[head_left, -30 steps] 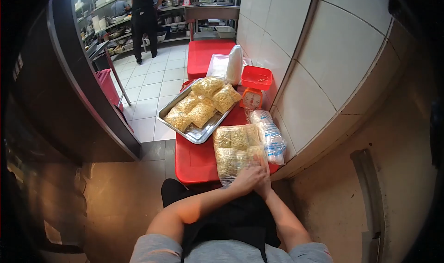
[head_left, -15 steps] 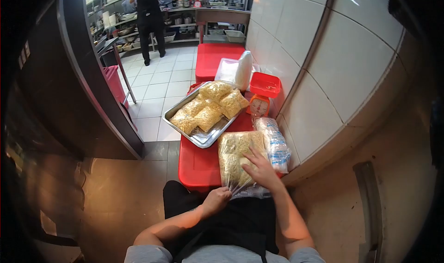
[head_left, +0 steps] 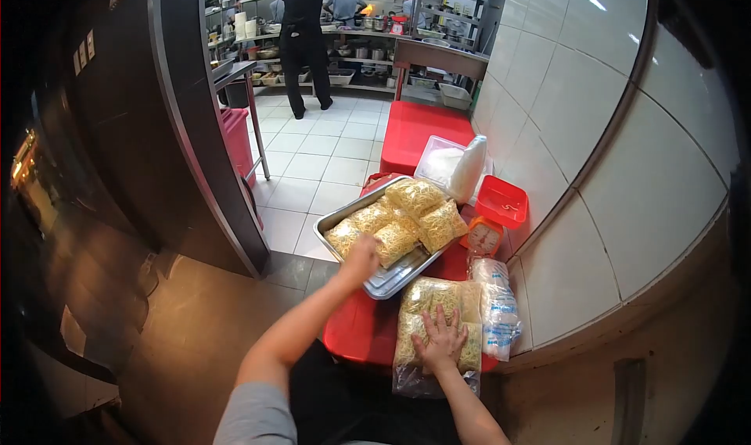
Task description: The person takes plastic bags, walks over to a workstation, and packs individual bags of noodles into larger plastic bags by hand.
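My right hand [head_left: 443, 342] lies with fingers spread on a large clear plastic bag of noodles [head_left: 469, 314] on a red table [head_left: 352, 331]. Farther forward, my left hand [head_left: 361, 259] is over the near side of a metal tray [head_left: 399, 282], beside a small bag of noodles [head_left: 396, 243]. Its fingers are mostly hidden, so whether it grips that bag cannot be made out. Several more filled bags [head_left: 415, 195] sit in the tray. The large bag's loose plastic end [head_left: 434, 384] hangs toward me.
At the right, an orange scale [head_left: 484, 237] with a red pan [head_left: 501, 202] stands near the tiled wall. A roll of printed plastic bags [head_left: 497, 312] lies beside the noodles. Behind the tray are white bags [head_left: 468, 171]. A co-worker [head_left: 303, 46] in black stands by the far shelves.
My left hand has let go of the large bag's end and moved forward to the tray. My right hand has come down flat on the large bag. The view has shifted left.
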The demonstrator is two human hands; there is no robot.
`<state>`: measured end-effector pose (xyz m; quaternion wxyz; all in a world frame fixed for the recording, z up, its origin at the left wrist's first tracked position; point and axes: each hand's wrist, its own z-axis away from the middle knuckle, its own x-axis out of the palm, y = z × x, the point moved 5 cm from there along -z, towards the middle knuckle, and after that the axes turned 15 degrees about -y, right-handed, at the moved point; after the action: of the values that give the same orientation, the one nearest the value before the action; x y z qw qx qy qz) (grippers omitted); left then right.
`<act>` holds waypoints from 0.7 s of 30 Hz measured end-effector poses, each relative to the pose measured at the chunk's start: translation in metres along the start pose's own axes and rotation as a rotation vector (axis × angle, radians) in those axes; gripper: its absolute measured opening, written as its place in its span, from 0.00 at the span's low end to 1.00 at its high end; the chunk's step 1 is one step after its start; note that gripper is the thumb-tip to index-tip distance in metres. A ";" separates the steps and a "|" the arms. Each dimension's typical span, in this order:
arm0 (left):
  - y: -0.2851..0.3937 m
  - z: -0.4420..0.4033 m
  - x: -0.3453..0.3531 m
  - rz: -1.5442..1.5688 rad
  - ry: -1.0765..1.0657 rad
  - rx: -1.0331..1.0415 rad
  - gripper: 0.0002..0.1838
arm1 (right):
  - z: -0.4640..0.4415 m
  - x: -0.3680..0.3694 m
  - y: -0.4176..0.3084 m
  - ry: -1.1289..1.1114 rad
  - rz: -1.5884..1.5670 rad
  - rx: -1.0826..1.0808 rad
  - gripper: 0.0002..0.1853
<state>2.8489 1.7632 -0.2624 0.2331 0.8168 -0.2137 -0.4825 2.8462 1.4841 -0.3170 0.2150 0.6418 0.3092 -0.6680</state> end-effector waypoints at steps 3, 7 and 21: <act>-0.097 -0.036 -0.007 -0.197 -0.082 -0.545 0.25 | 0.000 0.002 0.000 -0.011 0.003 0.006 0.34; -0.132 -0.041 -0.002 -0.195 -0.570 -0.981 0.49 | -0.001 0.007 0.005 0.014 -0.011 -0.008 0.33; -0.025 -0.027 -0.028 -0.257 -0.414 -0.341 0.41 | -0.002 0.014 0.009 0.019 -0.009 -0.014 0.34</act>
<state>2.8637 1.8041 -0.2467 0.2556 0.6705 -0.0675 -0.6932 2.8527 1.4807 -0.3319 0.2136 0.6454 0.3186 -0.6606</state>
